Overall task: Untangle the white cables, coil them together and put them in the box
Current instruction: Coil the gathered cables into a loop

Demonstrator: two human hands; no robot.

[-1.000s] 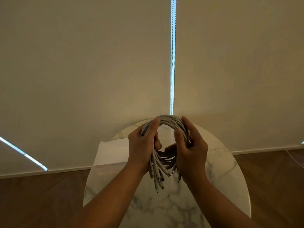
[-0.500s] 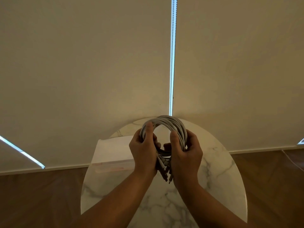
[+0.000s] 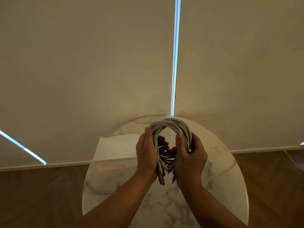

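- Both hands are drawing closer together than a second ago, squeezing the looped bundle of thin white cables (image 3: 171,125) into a narrower, taller arch. Plug ends that were fanning out below are now bunching between the palms.
- The white cables are sitting in the lower centre of the frame, held up off the tabletop. The arch of the loop is pointing toward the top of the frame, and the grey-tipped plug ends (image 3: 162,180) are hanging down near the wrists.
- The left hand (image 3: 146,157) is gripping the left side of the loop, its thumb lying up along the strands. Its fingers are curling in behind them and showing through the opening.
- The right hand (image 3: 191,159) is gripping the right side, thumb lying along the strands and fingers wrapping round the outer ones.
- A pale translucent rectangular plastic box (image 3: 115,150) is standing on the table just left of the left hand and partly hidden by it. Whether the two are touching I cannot tell.
- A round white marble table with grey veins (image 3: 222,170) is filling the lower middle of the frame beneath the hands and the box.
- Brown wooden flooring (image 3: 41,195) is showing at lower left and lower right.
- Cream roller blinds (image 3: 82,63) are covering the upper frame. A beaded metal chain (image 3: 175,55) is running down a bright vertical gap just right of centre, and a slanting strip of light (image 3: 23,148) is glowing at the left edge.
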